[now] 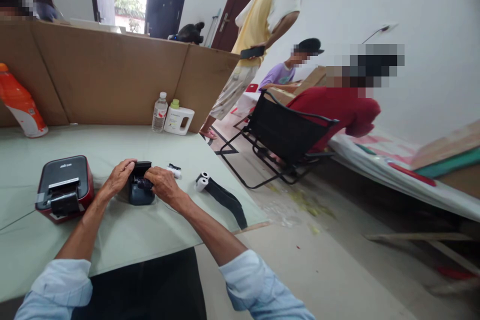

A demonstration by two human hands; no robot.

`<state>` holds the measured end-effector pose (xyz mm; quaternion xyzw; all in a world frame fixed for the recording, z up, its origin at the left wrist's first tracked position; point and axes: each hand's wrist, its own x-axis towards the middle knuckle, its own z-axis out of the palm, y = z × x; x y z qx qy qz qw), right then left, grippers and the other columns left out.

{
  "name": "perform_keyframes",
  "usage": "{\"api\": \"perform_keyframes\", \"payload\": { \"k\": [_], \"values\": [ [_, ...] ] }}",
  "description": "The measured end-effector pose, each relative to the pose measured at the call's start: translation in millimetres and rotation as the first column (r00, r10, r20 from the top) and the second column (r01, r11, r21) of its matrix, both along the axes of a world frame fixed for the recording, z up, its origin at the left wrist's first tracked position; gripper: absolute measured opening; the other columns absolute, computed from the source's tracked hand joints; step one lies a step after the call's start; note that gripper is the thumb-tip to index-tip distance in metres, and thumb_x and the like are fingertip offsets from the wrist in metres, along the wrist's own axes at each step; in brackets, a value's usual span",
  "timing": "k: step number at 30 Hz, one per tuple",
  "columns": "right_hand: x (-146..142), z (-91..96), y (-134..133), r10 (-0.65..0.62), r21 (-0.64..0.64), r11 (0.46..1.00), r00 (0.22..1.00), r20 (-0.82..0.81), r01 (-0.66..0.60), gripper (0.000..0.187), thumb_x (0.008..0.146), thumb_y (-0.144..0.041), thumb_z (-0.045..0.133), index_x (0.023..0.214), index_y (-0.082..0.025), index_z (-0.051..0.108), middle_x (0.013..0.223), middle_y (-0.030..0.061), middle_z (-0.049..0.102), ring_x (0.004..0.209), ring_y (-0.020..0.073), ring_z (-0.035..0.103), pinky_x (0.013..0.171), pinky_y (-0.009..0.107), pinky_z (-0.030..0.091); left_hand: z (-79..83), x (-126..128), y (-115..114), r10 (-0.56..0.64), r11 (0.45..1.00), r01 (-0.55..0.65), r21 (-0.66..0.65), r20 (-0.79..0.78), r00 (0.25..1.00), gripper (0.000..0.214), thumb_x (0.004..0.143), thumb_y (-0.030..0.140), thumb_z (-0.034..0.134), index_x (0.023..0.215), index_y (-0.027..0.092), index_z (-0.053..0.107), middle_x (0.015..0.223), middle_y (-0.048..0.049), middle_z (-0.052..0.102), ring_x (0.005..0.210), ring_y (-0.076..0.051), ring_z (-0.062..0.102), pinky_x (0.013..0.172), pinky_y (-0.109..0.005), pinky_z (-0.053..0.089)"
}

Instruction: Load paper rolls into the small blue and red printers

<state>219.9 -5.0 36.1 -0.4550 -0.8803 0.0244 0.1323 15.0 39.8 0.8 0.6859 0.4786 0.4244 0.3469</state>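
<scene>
A small black label printer (141, 197) stands on the table with its lid (142, 164) raised. My left hand (119, 178) holds the lid's left side, its fingers bent at the upper edge. Inside the opening lies a dark, shiny roll (143, 183). My right hand (164, 183) is closed at the printer's right side, with its fingertips on that roll and partly hidden. Just beyond my right hand is a small white roll (174, 171) with black on it. Further right, white-cored rolls (202, 181) trail a long black strip (227, 199) toward the table's edge.
Left of my hands sits a larger black and red printer (65, 185). An orange bottle (23, 102), a clear bottle (160, 114) and a white jug (179, 119) stand before the cardboard partition (120, 75). Beyond the table's right edge are a black folding chair (287, 132) and several people.
</scene>
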Motion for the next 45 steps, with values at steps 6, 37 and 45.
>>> {"api": "perform_keyframes", "payload": {
  "k": [6, 37, 45],
  "values": [
    [-5.7, 13.6, 2.8, 0.011, -0.034, 0.999, 0.998, 0.062, -0.009, 0.027, 0.09, -0.002, 0.054, 0.099, -0.018, 0.074, 0.102, 0.0091, 0.075, 0.097, 0.0213, 0.065, 0.075, 0.029, 0.042, 1.7, -0.2, -0.5, -0.003, 1.0, 0.003, -0.001, -0.012, 1.0, 0.054, 0.092, 0.059, 0.048, 0.118, 0.017, 0.072, 0.122, -0.0104, 0.074, 0.116, -0.028, 0.066, 0.107, -0.042, 0.048],
    [0.6, -52.0, -31.1, 0.073, 0.298, 0.955, 0.983, -0.168, -0.02, 0.034, 0.092, -0.019, 0.067, 0.126, -0.018, 0.066, 0.116, 0.0149, 0.065, 0.1, 0.0268, 0.061, 0.081, 0.038, 0.052, -5.0, -11.6, -7.0, -0.077, 0.997, 0.078, 0.012, -0.069, 0.995, 0.049, 0.09, 0.05, 0.052, 0.126, 0.02, 0.069, 0.131, -0.0108, 0.068, 0.126, -0.029, 0.06, 0.116, -0.046, 0.042],
    [2.9, -57.0, -34.9, 0.104, 0.316, 0.949, 0.967, -0.232, -0.027, 0.035, 0.096, -0.023, 0.061, 0.13, -0.017, 0.065, 0.116, 0.0163, 0.064, 0.108, 0.0301, 0.058, 0.089, 0.044, 0.052, -11.9, -18.5, -12.9, -0.164, 0.98, 0.175, 0.099, -0.112, 0.98, 0.045, 0.089, 0.044, 0.057, 0.127, 0.023, 0.069, 0.132, -0.0108, 0.065, 0.129, -0.029, 0.057, 0.118, -0.047, 0.04]
  ]
}}
